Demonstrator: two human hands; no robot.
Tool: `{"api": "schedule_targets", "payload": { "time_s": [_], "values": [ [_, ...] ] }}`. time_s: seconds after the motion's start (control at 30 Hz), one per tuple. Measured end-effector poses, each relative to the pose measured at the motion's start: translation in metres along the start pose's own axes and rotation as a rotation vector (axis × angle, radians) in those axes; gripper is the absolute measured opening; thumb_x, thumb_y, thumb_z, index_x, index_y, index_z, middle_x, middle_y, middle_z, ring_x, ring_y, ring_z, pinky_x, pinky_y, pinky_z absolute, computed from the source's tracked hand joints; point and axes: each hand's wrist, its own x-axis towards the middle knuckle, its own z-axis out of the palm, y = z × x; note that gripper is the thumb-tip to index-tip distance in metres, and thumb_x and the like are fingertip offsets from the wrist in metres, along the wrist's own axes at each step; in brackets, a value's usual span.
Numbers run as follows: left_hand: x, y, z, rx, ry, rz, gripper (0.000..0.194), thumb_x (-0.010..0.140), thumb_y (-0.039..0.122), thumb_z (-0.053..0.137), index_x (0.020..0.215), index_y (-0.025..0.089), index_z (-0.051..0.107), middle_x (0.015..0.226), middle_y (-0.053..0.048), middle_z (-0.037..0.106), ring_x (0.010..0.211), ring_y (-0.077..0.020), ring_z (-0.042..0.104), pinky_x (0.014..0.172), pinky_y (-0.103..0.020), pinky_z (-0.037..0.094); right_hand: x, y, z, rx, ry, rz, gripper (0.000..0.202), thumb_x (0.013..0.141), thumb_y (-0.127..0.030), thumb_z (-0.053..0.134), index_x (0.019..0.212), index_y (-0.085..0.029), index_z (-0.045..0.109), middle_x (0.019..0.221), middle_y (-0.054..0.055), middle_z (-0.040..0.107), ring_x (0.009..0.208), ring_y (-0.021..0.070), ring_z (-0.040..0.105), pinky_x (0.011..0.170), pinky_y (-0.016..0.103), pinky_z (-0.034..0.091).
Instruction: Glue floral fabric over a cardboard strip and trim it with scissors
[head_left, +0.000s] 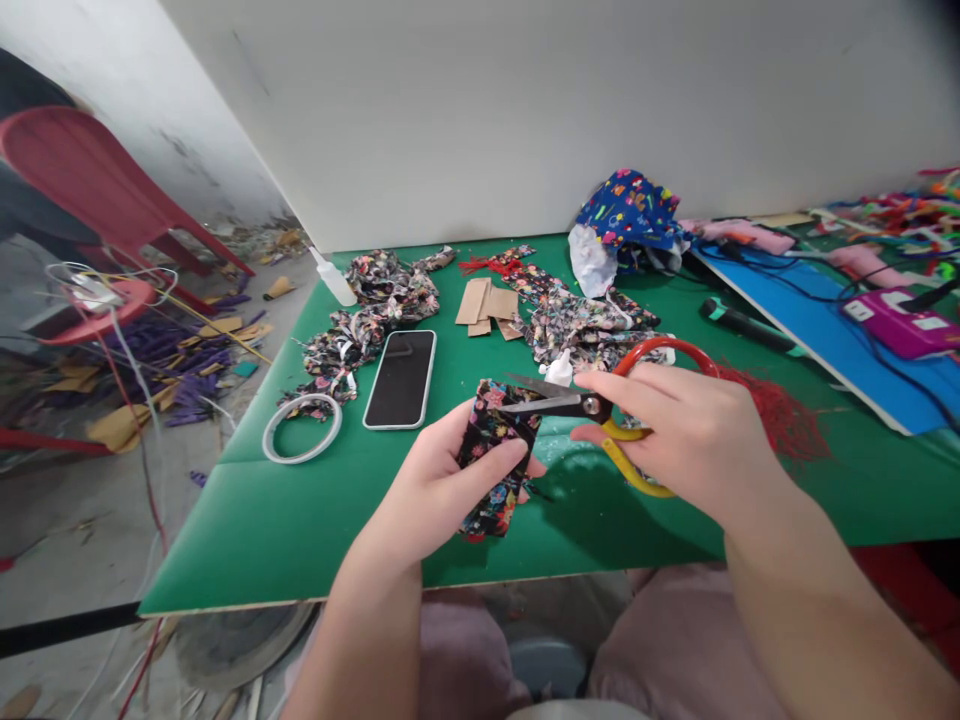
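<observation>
A black floral fabric piece (499,455), flat and roughly rectangular, is gripped between the thumb and fingers of my left hand (442,475) above the table's front part. My right hand (690,430) holds scissors (592,407) with one red and one yellow handle loop. Their blades are parted, and the lower one lies across the upper part of the fabric. Whether it is cutting cannot be made out. Behind the scissors stands a small white bottle (559,369), partly hidden by them. Red threads (780,410) lie beyond my right hand.
On the green table (315,530) lie a phone (400,380), a tape roll (268,440), cardboard pieces (487,302) and crumpled floral fabric (394,285). A squeeze bottle (335,282) leans at the back left. Blue patterned cloth (630,215), a blue board (832,335) and pink glue guns (746,236) occupy the right.
</observation>
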Motion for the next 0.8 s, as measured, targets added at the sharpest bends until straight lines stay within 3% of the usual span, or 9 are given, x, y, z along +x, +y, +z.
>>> {"api": "schedule_targets", "payload": {
  "time_s": [0.47, 0.8],
  "values": [
    [0.0058, -0.0033, -0.0075, -0.072, -0.191, -0.114, 0.035, 0.078, 0.032, 0.067, 0.109, 0.018, 0.058, 0.071, -0.001, 0.071, 0.056, -0.0122, 0.063, 0.052, -0.02, 0.053, -0.0041, 0.0004, 0.0034, -0.067, -0.048, -0.022, 0.036, 0.08, -0.037, 0.065, 0.113, -0.024, 0.064, 0.076, -0.001, 0.065, 0.065, 0.0136, 0.06, 0.055, 0.027, 0.032],
    [0.0072, -0.007, -0.0098, -0.129, -0.218, -0.127, 0.036, 0.077, 0.031, 0.067, 0.109, 0.017, 0.058, 0.07, -0.002, 0.071, 0.053, -0.0119, 0.062, 0.05, -0.02, 0.052, -0.0054, -0.0016, 0.0057, -0.101, -0.066, -0.018, 0.046, 0.074, -0.03, 0.072, 0.119, -0.025, 0.061, 0.076, -0.002, 0.064, 0.065, 0.014, 0.058, 0.054, 0.028, 0.028]
  ]
}}
